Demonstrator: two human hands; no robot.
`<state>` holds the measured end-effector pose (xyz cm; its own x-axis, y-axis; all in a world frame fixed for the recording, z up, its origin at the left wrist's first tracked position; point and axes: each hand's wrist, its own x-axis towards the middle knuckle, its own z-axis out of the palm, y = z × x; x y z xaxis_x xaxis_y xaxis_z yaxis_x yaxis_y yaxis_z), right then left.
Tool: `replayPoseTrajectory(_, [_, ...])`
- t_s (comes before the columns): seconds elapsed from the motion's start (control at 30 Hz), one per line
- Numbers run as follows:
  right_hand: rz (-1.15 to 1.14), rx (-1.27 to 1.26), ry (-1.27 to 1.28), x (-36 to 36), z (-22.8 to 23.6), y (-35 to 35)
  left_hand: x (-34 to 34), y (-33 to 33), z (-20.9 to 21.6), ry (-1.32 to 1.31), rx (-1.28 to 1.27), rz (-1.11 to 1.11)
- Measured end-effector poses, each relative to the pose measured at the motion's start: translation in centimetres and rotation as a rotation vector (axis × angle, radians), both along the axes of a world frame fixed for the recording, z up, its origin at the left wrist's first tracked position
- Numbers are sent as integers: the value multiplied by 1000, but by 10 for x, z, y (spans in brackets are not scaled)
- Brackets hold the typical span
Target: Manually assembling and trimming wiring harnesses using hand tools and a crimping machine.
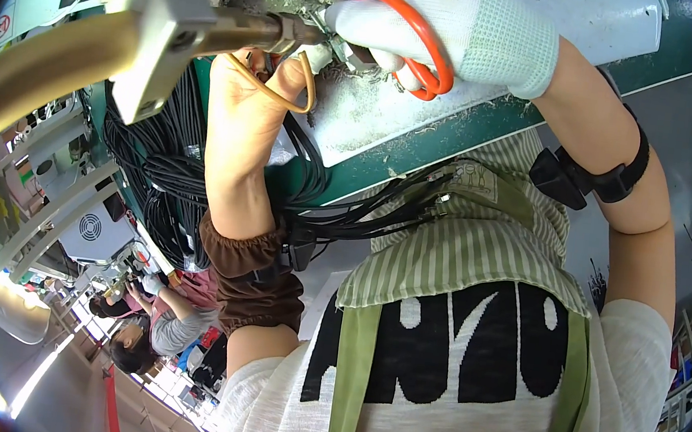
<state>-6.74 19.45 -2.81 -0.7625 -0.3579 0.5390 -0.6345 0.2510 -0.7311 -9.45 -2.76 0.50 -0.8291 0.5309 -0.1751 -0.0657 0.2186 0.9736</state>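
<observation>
My right hand point(469, 34), in a white knitted glove, is closed around scissors with orange loop handles point(422, 33). The blades are mostly hidden behind the glove and metal parts. My left hand point(258, 87) is mostly bare, with a pale cover on one fingertip. Its fingers are bent together close to the scissors, partly hidden behind a metal fitting point(286, 32); what they grip cannot be made out. A tan loop point(304, 96) of cord or tubing hangs across this hand. Both hands are over a white board point(364, 133) strewn with short pale clippings.
A metal arm with a brass-coloured tube point(47, 71) crosses the upper left, close above my left hand. Bundled black cables point(159, 169) lie to the left, and more cables point(363, 218) cross my lap. The green table edge point(403, 164) runs before me. Another person point(171, 328) sits farther left.
</observation>
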Motion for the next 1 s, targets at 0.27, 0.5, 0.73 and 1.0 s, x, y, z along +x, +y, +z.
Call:
replayPoseTrajectory(0.27, [-256, 568, 251, 12, 37, 2, 3, 7, 1, 159, -37, -14])
replayPoseTrajectory(0.5, [70, 32, -784, -1, 38, 9, -7, 1, -7, 41, -50, -100])
replayPoseTrajectory(0.73, [-264, 236, -270, 62, 25, 33, 37, -7, 3, -117, 91, 137])
replayPoseTrajectory(1.0, [-154, 82, -268, 89, 35, 0, 92, 28, 29, -130, -14, -141])
